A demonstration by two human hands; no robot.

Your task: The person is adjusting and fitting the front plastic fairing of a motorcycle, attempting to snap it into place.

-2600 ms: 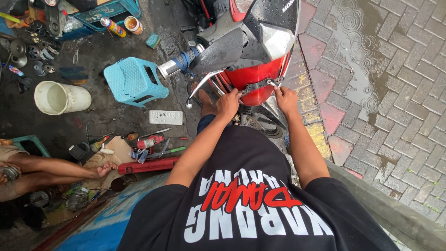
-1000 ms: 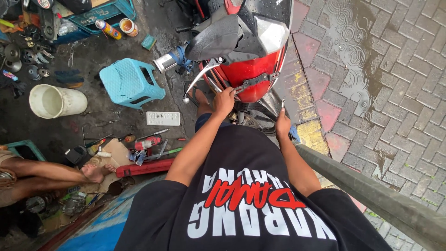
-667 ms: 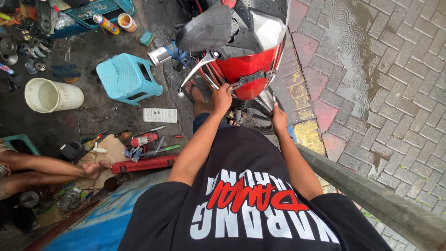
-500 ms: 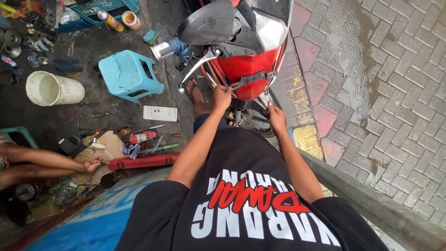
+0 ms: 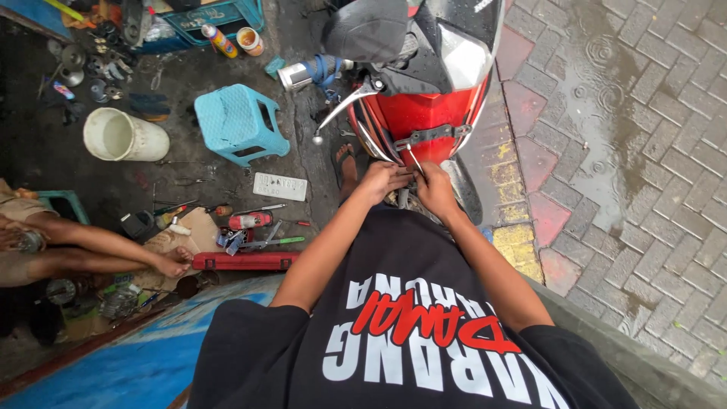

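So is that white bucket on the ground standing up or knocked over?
Knocked over. The white bucket lies on its side on the dark ground, its open mouth facing left, left of the blue stool. It looks empty inside.

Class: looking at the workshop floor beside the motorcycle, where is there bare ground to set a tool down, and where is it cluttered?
Bare dark floor lies between the white bucket, blue stool and red tray. Tools crowd around that tray and the top-left corner.

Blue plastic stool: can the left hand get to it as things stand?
Probably yes. The blue plastic stool stands on open floor on the person's left, nothing between it and the left hand. That hand is now at the red motorcycle front, close beside the right hand, and would have to leave it.
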